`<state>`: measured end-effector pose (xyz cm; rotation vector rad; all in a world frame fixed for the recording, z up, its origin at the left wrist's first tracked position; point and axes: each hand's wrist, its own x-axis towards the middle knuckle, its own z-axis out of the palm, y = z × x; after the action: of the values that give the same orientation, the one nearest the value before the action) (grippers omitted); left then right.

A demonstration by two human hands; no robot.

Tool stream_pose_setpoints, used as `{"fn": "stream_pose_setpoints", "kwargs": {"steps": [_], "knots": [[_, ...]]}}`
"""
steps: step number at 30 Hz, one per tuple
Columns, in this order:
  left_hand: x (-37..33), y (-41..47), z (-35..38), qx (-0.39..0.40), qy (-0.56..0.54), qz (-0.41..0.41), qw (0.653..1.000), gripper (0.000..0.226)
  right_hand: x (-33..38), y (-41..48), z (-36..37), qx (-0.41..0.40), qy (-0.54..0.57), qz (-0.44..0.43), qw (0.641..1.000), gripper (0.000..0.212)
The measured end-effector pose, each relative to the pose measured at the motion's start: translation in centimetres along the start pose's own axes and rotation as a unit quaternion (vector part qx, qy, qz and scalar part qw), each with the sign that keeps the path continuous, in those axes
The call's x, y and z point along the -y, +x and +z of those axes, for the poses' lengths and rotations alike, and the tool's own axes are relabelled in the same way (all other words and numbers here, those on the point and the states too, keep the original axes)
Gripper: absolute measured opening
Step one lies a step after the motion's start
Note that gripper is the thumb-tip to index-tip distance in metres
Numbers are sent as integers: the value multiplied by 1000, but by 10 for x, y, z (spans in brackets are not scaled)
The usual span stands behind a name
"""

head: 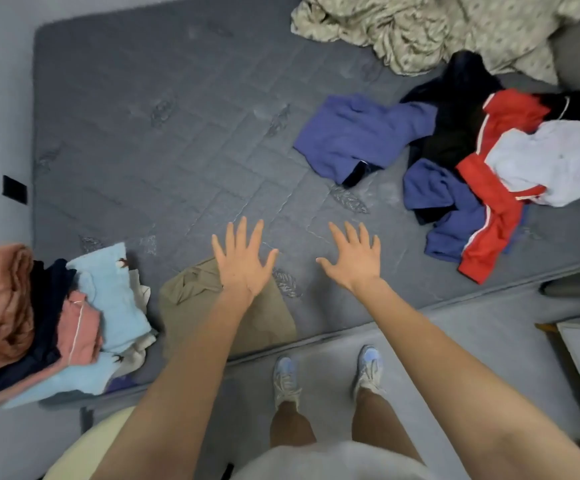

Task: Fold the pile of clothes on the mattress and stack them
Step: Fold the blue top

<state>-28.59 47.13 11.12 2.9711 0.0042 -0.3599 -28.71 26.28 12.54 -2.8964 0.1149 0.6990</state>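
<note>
Both hands empty, fingers spread: left hand (243,259) over khaki garment (264,327), right hand (352,259) over mattress (160,133); stack (115,299) left, pile (489,188) right

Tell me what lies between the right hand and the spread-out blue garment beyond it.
Nothing: the head view shows only bare grey quilted mattress between the open right hand and the blue garment.
</note>
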Motion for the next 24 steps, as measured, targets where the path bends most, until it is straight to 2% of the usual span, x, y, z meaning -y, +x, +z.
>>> {"fn": "stream_pose_setpoints", "kwargs": {"steps": [9,14,19,24], "knots": [[-175,3,-25,1,-29,19,999,66,-148,-23,-80,-49,23,6,998,76],[-258,11,-28,-2,-37,24,999,66,-226,-30,-108,-48,23,2,999,76],[-306,25,-26,-1,-57,0,998,67,-281,-13,-126,-31,22,7,999,77],[-320,52,-27,1,-55,-15,998,67,-305,20,-141,-46,14,2,999,76]]}}
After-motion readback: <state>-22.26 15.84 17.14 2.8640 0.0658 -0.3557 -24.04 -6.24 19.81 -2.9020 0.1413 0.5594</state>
